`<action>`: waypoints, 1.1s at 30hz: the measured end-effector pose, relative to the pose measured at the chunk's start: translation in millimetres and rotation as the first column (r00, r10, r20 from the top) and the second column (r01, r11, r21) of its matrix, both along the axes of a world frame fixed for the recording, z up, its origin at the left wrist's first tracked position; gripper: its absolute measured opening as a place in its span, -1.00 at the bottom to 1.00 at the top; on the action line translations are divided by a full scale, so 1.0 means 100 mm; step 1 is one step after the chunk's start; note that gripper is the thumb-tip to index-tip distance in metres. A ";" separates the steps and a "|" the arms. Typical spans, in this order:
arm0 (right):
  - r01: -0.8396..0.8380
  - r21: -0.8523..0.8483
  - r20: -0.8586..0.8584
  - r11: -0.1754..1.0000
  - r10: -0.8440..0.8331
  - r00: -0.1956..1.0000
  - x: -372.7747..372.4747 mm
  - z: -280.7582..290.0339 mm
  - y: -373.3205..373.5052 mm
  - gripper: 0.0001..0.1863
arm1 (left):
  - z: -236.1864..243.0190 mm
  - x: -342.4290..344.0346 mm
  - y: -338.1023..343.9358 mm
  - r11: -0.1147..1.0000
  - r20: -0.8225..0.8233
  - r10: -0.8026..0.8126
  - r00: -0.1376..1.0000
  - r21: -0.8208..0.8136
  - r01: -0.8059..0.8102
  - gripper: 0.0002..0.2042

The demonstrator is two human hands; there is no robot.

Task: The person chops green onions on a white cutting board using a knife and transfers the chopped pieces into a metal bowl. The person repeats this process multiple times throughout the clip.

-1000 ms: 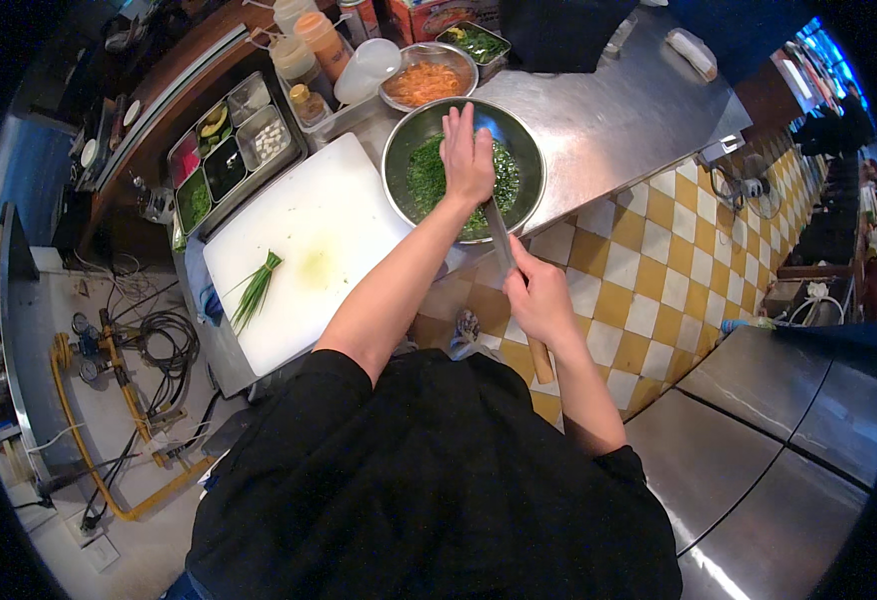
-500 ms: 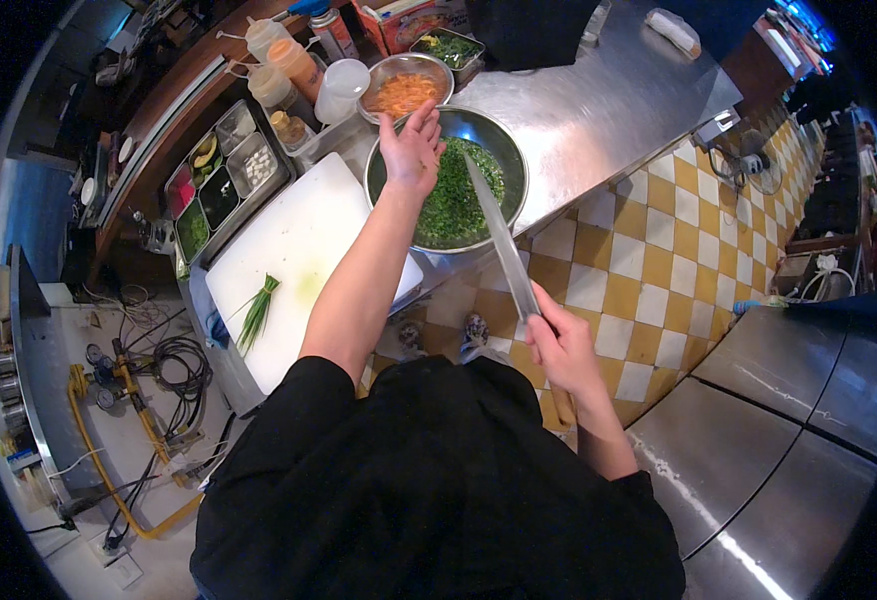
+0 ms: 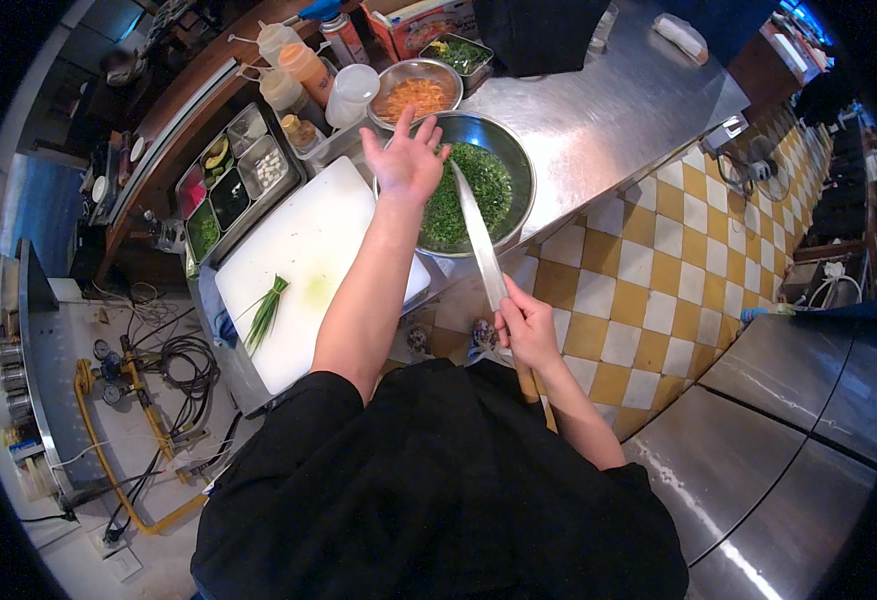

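Note:
My left hand [image 3: 409, 160] is open, palm up with fingers spread, at the near left rim of a steel bowl [image 3: 515, 187] of chopped greens [image 3: 479, 210]. My right hand [image 3: 524, 325] grips a long knife [image 3: 475, 225], its tip over the greens beside my left hand and its wooden handle reaching down below my fingers. A white cutting board [image 3: 289, 240] lies left of the bowl, with a bunch of green stalks [image 3: 268, 309] on it.
Compartment trays [image 3: 243, 197], squeeze bottles [image 3: 302, 69], a bowl of orange shreds [image 3: 416, 98] and a container of greens [image 3: 457, 54] line the back. The steel counter [image 3: 599, 120] extends right above a checkered floor [image 3: 639, 260]. Hoses and cables [image 3: 184, 370] lie at lower left.
My left hand has turned from fingers together at the blade to spread, palm up, farther left. The knife has shifted and now tilts more, its blade pointing up-left over the greens.

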State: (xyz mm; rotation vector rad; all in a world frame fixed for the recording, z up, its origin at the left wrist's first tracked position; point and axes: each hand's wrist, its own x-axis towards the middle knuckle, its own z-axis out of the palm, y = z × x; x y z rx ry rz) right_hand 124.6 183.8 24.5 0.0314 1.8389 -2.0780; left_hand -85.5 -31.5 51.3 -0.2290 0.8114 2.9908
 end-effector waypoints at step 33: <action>0.172 0.028 -0.108 0.985 -0.168 0.980 -0.04 0.07 0.00 -0.52 | -0.27 0.02 0.16 0.548 0.220 0.214 0.952 -0.833 0.070 -0.66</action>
